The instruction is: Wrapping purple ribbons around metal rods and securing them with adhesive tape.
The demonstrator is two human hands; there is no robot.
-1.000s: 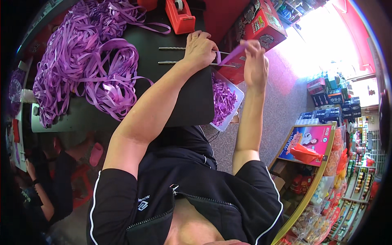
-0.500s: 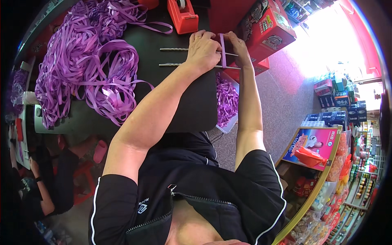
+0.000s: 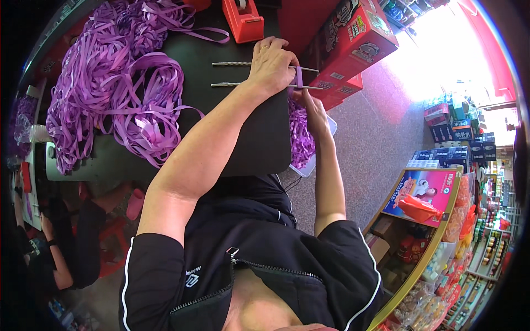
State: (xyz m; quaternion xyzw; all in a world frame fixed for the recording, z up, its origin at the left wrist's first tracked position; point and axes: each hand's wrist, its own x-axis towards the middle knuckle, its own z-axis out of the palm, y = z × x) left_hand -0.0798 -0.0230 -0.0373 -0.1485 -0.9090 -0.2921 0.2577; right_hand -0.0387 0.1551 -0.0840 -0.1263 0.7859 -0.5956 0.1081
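Two slim metal rods with twisted left ends, the far rod (image 3: 229,63) and the near rod (image 3: 225,84), lie parallel across the dark table (image 3: 256,146) and stick out past its right edge. A purple ribbon (image 3: 300,78) is looped across both near their right part. My left hand (image 3: 270,65) rests over the rods, its fingertips closed on the ribbon at the far rod. Just below the near rod, my right hand (image 3: 312,110) has its fingers drawn together at the ribbon's lower end. What lies inside its grip is partly hidden.
A big tangle of purple ribbon (image 3: 110,77) covers the table's left. At the back is a red tape dispenser (image 3: 243,23). Beyond the right edge are red cartons (image 3: 359,41) and a plastic bin (image 3: 310,167) of purple pieces. Another person (image 3: 61,267) sits lower left.
My right hand has moved down and toward me, from beside the far rod to below the near rod. My left hand stays over the rods.
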